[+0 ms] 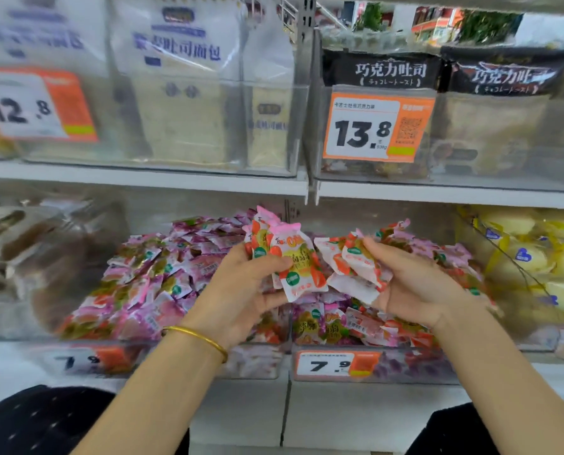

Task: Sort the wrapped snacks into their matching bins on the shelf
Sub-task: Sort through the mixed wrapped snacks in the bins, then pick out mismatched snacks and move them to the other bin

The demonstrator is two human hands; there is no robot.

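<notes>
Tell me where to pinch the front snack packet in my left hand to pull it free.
Take the front packet by its lower right corner, coming in from the right: that flat sealed end juts clear of the left hand, whose thumb pins its left edge.

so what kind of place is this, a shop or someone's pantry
Most likely a shop's snack aisle: orange price tags with printed prices on the fronts of clear bins, bagged toast stocked on the upper shelf, and wrapped snacks heaped loose below.
</notes>
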